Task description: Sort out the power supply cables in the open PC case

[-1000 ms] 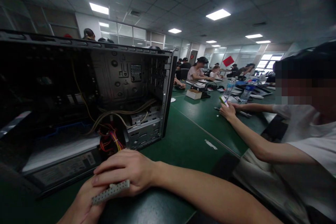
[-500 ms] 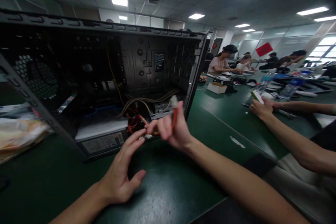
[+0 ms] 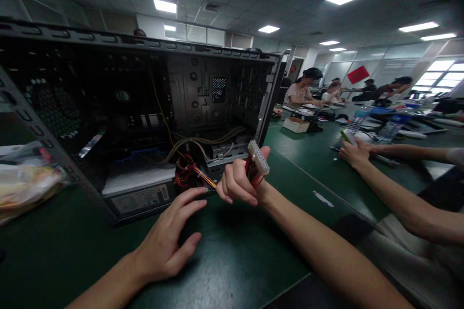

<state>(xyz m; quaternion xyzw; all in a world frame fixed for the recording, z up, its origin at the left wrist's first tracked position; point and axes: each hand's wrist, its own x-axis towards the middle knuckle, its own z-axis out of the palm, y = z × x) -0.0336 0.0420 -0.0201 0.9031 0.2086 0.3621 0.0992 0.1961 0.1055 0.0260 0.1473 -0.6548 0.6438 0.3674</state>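
An open black computer case [image 3: 203, 82] stands on the green table, its inside facing me. At its bottom left sits a power supply [image 3: 139, 198], with a bundle of coloured wires [image 3: 188, 169] coming out beside it. My right hand [image 3: 239, 181] is closed around this power cable in front of the case. The wide white multi-pin connector [image 3: 258, 158] on the cable's end sticks up above my fist, its pin face showing. My left hand [image 3: 170, 236] is open, fingers spread, just over the table, its fingertips close to the lower edge of the case by the wires.
To the right, a co-worker's hands [image 3: 353, 152] hold a small green and white object. Beyond them are water bottles [image 3: 393, 125] and a small open box [image 3: 295, 124]. Plastic bags [image 3: 29, 178] lie left of the case. Other people sit farther back.
My right hand has turned and closed more fully round the cable, so the connector now faces me. My left hand has stayed almost in place, fingers still spread.
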